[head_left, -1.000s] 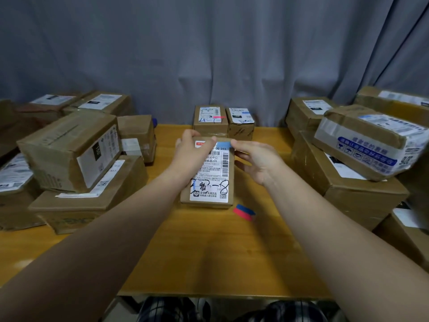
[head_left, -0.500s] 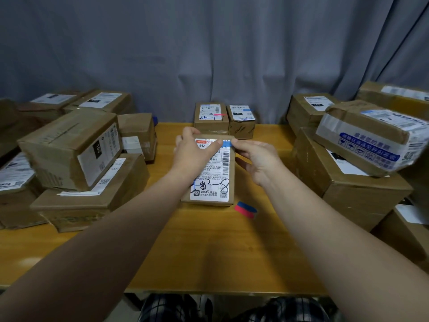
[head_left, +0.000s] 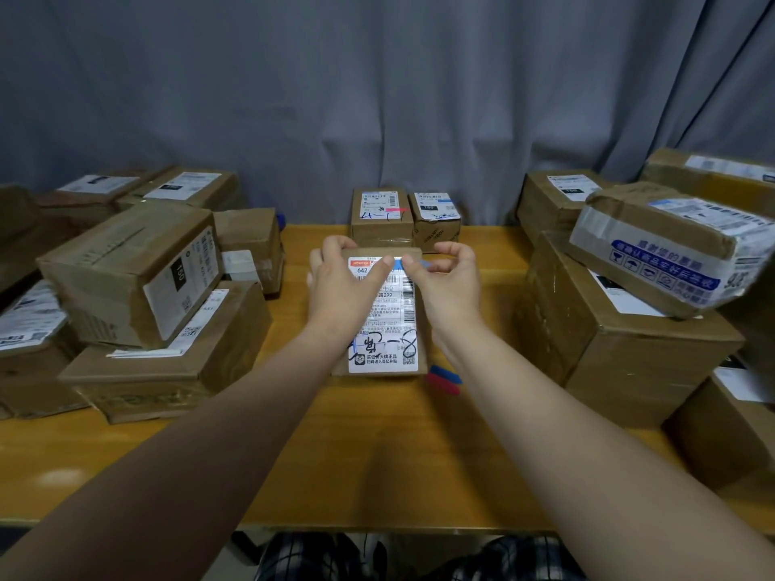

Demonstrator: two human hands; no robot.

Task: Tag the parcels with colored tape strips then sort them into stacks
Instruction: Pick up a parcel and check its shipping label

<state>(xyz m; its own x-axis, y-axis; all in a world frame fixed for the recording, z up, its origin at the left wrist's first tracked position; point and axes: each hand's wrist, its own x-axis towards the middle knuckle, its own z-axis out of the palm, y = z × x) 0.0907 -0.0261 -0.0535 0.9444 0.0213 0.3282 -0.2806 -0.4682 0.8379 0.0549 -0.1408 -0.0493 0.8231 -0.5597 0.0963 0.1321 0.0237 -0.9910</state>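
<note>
A small brown parcel with a white shipping label lies at the middle of the wooden table. A blue tape strip lies across the label's top edge. My left hand grips the parcel's far left corner, its thumb pressing the strip. My right hand pinches the strip's right end between thumb and forefinger. Loose blue and red tape strips lie on the table just right of the parcel. Two small parcels stand side by side at the table's far edge; the left one bears a pink strip.
Piled cardboard parcels fill the table's left side. Larger boxes are stacked on the right, a plastic-wrapped one on top. A grey curtain hangs behind. The table's front edge runs near my lap.
My right hand has shifted onto the strip's right end and now pinches it with fingers raised. My left thumb has slid along the strip. The parcel has stayed put.
</note>
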